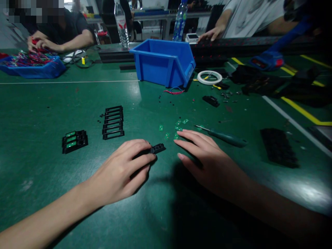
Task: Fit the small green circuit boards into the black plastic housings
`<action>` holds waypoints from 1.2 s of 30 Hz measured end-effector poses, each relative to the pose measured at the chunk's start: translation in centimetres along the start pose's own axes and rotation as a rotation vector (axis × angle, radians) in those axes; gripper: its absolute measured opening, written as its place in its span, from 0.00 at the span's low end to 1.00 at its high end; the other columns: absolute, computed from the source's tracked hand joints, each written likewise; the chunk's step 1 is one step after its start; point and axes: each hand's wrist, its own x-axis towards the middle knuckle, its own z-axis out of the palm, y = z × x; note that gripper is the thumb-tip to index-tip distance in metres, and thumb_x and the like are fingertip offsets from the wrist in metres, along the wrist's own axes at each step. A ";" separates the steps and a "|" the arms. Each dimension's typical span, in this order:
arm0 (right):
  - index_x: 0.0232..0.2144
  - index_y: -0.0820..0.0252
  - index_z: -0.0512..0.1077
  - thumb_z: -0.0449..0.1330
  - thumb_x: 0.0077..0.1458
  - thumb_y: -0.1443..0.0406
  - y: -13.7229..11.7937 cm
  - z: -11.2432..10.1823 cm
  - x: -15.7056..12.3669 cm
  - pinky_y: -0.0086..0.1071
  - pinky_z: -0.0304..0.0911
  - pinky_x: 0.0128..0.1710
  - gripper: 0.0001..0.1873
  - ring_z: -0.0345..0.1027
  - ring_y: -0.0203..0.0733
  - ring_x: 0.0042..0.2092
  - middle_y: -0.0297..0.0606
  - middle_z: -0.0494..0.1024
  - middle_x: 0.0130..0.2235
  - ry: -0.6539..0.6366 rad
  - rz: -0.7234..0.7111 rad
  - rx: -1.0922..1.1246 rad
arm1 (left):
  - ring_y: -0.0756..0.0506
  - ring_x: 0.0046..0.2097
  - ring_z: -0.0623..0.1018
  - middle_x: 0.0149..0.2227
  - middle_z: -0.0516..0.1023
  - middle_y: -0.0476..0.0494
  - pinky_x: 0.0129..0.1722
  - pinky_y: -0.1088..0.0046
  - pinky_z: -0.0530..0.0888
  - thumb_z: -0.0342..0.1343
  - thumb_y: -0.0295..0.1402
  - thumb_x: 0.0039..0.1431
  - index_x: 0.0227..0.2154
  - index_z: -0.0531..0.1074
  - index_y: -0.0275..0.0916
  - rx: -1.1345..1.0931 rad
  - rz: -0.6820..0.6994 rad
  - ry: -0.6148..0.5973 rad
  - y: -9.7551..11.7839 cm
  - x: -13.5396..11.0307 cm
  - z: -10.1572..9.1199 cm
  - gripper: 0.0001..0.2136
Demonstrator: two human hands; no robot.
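Fingers of my left hand (129, 166) are closed on one end of a small black plastic housing (158, 148), low over the green table. My right hand (204, 155) has its fingers apart, the tips touching or just above several small green circuit boards (178, 128). Whether a board is under those fingertips I cannot tell. Just beyond the right hand lies a screwdriver (225, 137) with a dark green handle. On the left sit a black ladder-like frame (113, 122) and a group of black housings (75, 141) with green boards in them.
A blue bin (155, 65) stands at the back, near two plastic bottles (121, 27). A white ring (209, 77), loose screws (228, 96) and a black block (279, 147) lie to the right. One person handles wires by a blue tray (38, 71); another person's hand (214, 33) rests opposite.
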 end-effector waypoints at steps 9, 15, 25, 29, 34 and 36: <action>0.59 0.60 0.70 0.56 0.66 0.63 0.1 0.1 0.0 0.52 0.58 0.66 0.21 0.59 0.52 0.66 0.45 0.69 0.64 0.013 -0.006 0.012 | 0.40 0.61 0.68 0.57 0.71 0.36 0.63 0.57 0.67 0.53 0.23 0.66 0.55 0.71 0.37 -0.036 -0.009 0.007 0.1 -0.1 -0.2 0.16; 0.60 0.62 0.68 0.56 0.65 0.63 0.0 -0.1 0.1 0.51 0.59 0.65 0.22 0.61 0.52 0.65 0.46 0.70 0.63 0.028 -0.015 0.017 | 0.41 0.59 0.70 0.56 0.71 0.35 0.62 0.59 0.69 0.53 0.21 0.65 0.54 0.72 0.34 -0.045 -0.013 0.068 0.1 -0.2 -0.1 0.16; 0.63 0.64 0.65 0.56 0.65 0.62 0.1 0.1 0.1 0.49 0.58 0.66 0.26 0.61 0.51 0.65 0.46 0.70 0.63 0.039 -0.019 0.027 | 0.44 0.55 0.73 0.54 0.71 0.37 0.55 0.67 0.73 0.55 0.19 0.63 0.53 0.71 0.34 -0.055 -0.020 0.184 0.5 -0.2 -0.5 0.16; 0.63 0.65 0.64 0.57 0.65 0.62 0.1 0.0 0.2 0.50 0.58 0.66 0.26 0.60 0.52 0.65 0.47 0.70 0.63 0.040 -0.018 0.028 | 0.44 0.55 0.73 0.53 0.71 0.37 0.55 0.67 0.73 0.55 0.19 0.63 0.53 0.71 0.35 -0.061 -0.026 0.198 0.6 -0.1 -0.4 0.17; 0.62 0.66 0.65 0.56 0.65 0.61 0.2 0.1 0.1 0.53 0.59 0.65 0.26 0.61 0.55 0.64 0.50 0.70 0.63 0.044 -0.012 0.025 | 0.44 0.53 0.73 0.52 0.72 0.37 0.53 0.67 0.73 0.55 0.20 0.63 0.53 0.70 0.36 -0.072 -0.030 0.203 0.7 0.0 -0.5 0.16; 0.63 0.67 0.65 0.56 0.66 0.61 0.2 0.1 0.0 0.54 0.60 0.65 0.27 0.62 0.55 0.64 0.51 0.70 0.63 0.047 -0.010 0.020 | 0.45 0.53 0.74 0.51 0.72 0.38 0.52 0.67 0.74 0.55 0.20 0.63 0.53 0.70 0.35 -0.081 -0.033 0.205 0.7 0.0 -0.5 0.16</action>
